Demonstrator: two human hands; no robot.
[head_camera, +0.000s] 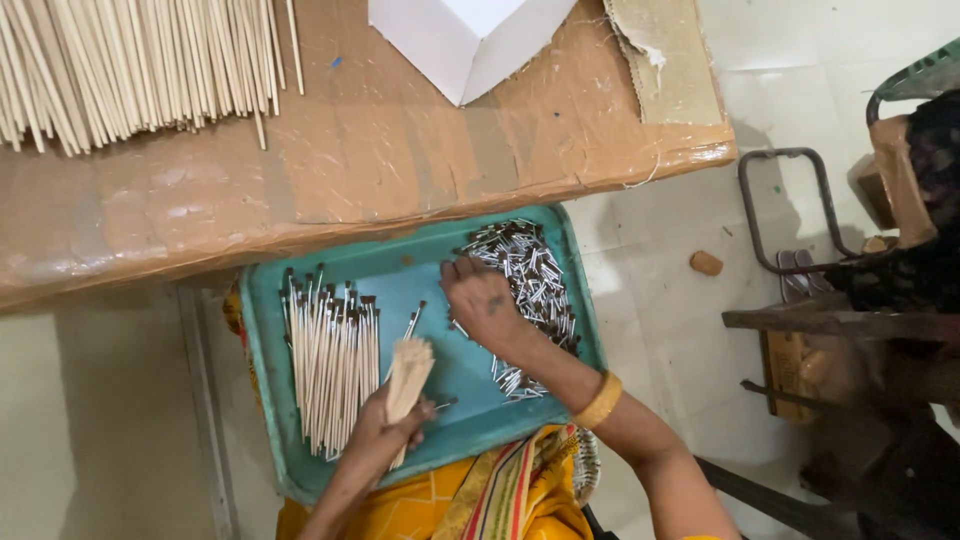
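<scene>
Brown cardboard-covered counter (400, 150) spans the top; a large heap of bare pale wooden sticks (130, 65) lies on its left end, a folded white paper sheet (465, 40) at its upper edge. Below, a teal rectangular plastic tray (440, 275) rests on the lap. Inside it: a row of dark-tipped sticks (330, 355) at left, a pile of small silver-and-dark pieces (530, 280) at right. Right hand (482, 300), fingers bent, presses on that pile. Left hand (385, 430) clasps a bundle of pale sticks (408, 375) upright.
</scene>
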